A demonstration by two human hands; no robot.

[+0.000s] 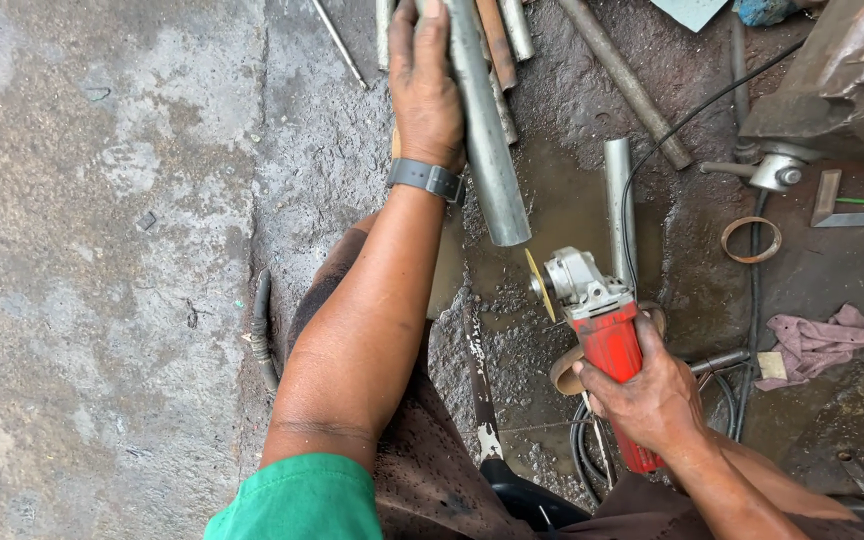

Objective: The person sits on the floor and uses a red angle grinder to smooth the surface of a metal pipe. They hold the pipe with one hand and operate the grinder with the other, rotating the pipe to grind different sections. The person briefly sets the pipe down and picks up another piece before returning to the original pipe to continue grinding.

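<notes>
My left hand [424, 85] presses down on a grey steel pipe [487, 150] that lies on the wet floor, its cut end pointing toward me. A grey watch band sits on that wrist. My right hand [647, 395] grips the red body of an angle grinder [597, 310]. The grinder's thin disc [539, 285] stands just below and to the right of the pipe's cut end, apart from it. A black cable runs from the grinder's tail toward the upper right.
More pipes and rods [627, 80] lie at the top. A short grey tube [619, 200] rests to the right of the held pipe. A metal ring [751, 240], a pink rag [817, 340] and a heavy metal block [842, 80] sit at right. Bare concrete [102, 270] spreads left.
</notes>
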